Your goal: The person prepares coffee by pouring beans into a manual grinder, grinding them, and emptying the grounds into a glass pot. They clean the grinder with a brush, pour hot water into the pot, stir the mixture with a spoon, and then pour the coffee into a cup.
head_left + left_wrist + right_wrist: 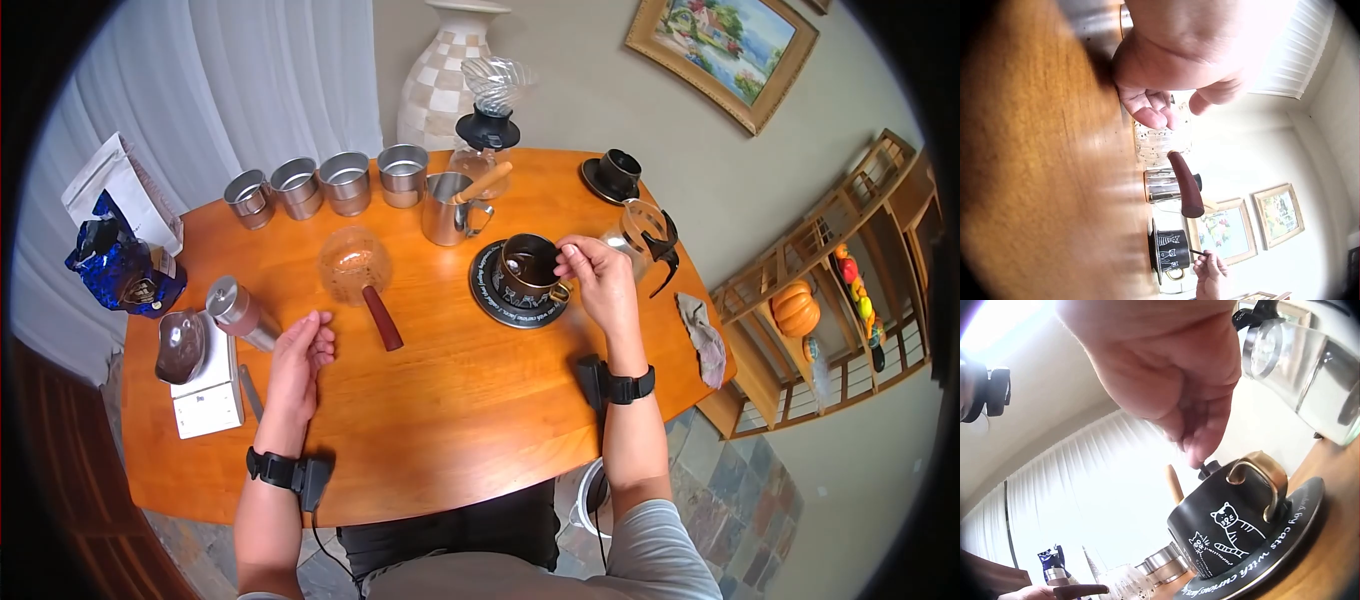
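My right hand (600, 285) pinches a thin dark handle (1198, 252) between thumb and fingertips, over a black cup (518, 284) with white cat drawings and a gold handle. The lower end of the thin handle is hidden inside the cup, so I cannot tell what tool it is. Dark liquid shows in the cup, which stands on a black saucer (487, 291) with white lettering. My left hand (298, 362) is at the table's left side, fingers loosely bent and holding nothing. Close to it is a speckled clear glass pot (352, 266) with a red-brown handle (381, 320).
A steel pitcher (444, 215) with a wooden-handled tool stands behind the cup, a glass server (630, 238) to the right. At the left are a metal canister (240, 310), a white scale (208, 405) bearing a dark dish (182, 346), and coffee bags (120, 265). Several steel cups (345, 182) line the back.
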Tool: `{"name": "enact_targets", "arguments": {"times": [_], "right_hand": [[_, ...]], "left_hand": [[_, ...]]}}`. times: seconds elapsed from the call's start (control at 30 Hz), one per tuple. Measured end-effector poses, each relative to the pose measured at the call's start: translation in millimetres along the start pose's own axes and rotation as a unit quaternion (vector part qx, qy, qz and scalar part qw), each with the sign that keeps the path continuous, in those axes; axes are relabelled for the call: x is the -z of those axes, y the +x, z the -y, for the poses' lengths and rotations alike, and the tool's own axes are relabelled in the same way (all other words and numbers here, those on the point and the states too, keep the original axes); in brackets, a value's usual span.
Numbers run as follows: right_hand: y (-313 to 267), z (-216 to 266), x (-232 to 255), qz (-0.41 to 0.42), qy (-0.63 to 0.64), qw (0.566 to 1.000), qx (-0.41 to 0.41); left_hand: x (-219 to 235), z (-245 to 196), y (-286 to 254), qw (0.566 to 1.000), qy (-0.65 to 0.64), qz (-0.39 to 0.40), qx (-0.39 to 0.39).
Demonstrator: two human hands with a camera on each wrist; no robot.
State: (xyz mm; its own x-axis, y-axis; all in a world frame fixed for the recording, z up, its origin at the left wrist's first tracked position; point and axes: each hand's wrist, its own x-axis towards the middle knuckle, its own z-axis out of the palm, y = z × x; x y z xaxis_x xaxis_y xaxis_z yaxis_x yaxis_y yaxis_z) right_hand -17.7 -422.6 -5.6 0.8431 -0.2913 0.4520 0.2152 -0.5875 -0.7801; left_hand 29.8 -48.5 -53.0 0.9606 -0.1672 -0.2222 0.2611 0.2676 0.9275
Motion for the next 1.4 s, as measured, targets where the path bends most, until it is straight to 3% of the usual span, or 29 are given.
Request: {"name": "enact_targets", "arguments": {"times": [0.1, 0.3, 0.47, 0.53, 0.6, 0.67, 0.73, 0.87, 0.97, 1.1, 1.17, 1.4], "right_hand": [[-1, 5, 3, 0.029, 0.018, 0.999, -0.03], [1, 9, 3, -0.021, -0.036, 0.999, 0.024], [-1, 11, 5, -0.051, -0.206, 0.971, 0.109], [-1, 15, 4, -0.052, -0.203, 0.971, 0.113], [-2, 16, 3, -0.019, -0.13, 0.991, 0.005], [-2, 14, 0, -0.007, -0.108, 0.994, -0.012], [-2, 2, -5, -0.013, 0.008, 1.0, -0.018], [2, -3, -3, -0.037, -0.002, 0.999, -0.001], [2, 3, 5, -0.046, -0.125, 0.991, 0.0], [0, 3, 0, -0.034, -0.101, 0.994, -0.021], [-1, 1, -4, -0.035, -0.02, 0.999, -0.022], [2, 1, 5, -0.053, -0.117, 0.992, -0.013]], "left_hand": [[3, 1, 1, 1.0, -0.003, 0.011, 0.001], [5, 1, 1, 1.0, -0.008, 0.008, -0.001], [7, 2, 3, 1.0, -0.025, 0.01, 0.0], [7, 2, 2, 1.0, -0.03, 0.003, -0.001], [4, 1, 1, 1.0, -0.018, 0.001, 0.008], [5, 1, 2, 1.0, -0.014, 0.001, 0.008], [6, 3, 3, 1.0, -0.011, 0.001, 0.011], [6, 2, 2, 1.0, -0.017, 0.004, 0.006], [5, 0, 2, 1.0, -0.014, -0.003, 0.01], [7, 2, 3, 1.0, -0.015, 0.003, 0.015], [6, 1, 3, 1.0, -0.013, 0.001, 0.014], [8, 3, 3, 1.0, -0.018, 0.002, 0.011]]}}
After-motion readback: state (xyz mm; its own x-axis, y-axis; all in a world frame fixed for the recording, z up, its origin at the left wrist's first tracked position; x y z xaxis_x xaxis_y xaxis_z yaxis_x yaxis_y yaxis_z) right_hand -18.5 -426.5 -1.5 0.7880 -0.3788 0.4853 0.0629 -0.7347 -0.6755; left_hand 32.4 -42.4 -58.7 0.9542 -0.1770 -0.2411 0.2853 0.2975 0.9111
